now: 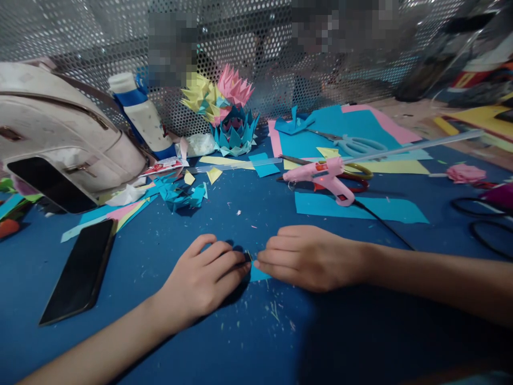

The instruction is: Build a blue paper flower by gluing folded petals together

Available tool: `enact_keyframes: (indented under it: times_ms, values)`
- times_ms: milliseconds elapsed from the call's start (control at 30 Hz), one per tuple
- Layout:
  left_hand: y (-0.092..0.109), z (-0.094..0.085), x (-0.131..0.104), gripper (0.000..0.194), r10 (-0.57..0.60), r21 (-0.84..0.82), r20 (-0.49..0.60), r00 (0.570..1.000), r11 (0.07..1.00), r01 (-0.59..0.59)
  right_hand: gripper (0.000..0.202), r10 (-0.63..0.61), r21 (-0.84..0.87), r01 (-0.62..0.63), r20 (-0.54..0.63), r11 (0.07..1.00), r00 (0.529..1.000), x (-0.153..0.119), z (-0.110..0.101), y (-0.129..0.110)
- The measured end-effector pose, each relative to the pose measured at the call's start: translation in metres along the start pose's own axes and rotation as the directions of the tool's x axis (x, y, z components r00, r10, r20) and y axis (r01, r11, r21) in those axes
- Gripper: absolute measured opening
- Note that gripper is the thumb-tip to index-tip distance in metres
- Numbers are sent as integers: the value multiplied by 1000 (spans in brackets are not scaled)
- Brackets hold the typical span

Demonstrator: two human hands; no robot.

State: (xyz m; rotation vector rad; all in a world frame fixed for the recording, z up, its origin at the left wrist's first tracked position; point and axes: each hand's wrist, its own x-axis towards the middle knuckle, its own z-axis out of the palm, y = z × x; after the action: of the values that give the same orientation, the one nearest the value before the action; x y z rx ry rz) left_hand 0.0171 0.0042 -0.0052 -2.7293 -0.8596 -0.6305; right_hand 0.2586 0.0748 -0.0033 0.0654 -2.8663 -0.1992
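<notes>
A small piece of blue paper [259, 274] lies low on the table between my two hands, most of it covered by fingers. My left hand [210, 275] has its fingertips closed on the paper's left side. From the right, my right hand [306, 256] presses its bunched fingertips on the same piece, nearly meeting the left ones. A small dark spot shows at the left fingertips; I cannot make out what it is. Beyond the hands lie a pink glue gun [320, 175] with a long clear glue stick and a strip of blue paper [360, 208].
Folded paper flowers [234, 131] stand against the perforated metal panel [272, 80]. Light blue scissors [360, 145] rest on coloured sheets. Two phones, a flat one [80, 272] and a leaning one [52, 184], a backpack [68, 128] and a bottle [144, 117] occupy the left.
</notes>
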Motion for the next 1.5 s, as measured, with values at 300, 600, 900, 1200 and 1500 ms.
enact_keyframes:
  times_ms: [300, 600, 900, 1200, 1500]
  values:
    - [-1, 4, -1, 33, -6, -104, -7, 1000, 995, 6, 35, 10, -7, -10, 34, 1000, 999, -1, -2, -3]
    - [-1, 3, -3, 34, -19, -154, 30, 999, 988, 23, 36, -24, -24, 24, 24, 999, 999, -3, 1, -2]
    - [-2, 4, -2, 32, 28, -132, 2, 1000, 991, -28, 39, -29, -29, 29, 19, 999, 999, -3, -1, -2]
    - [0, 3, -3, 32, 26, -109, -8, 1000, 994, -26, 24, 167, 168, -150, -91, 974, 982, -5, 5, -2]
    - [-2, 5, -4, 29, 7, -125, 18, 1000, 992, -5, 31, 90, 131, -84, -38, 988, 995, -3, 4, -1]
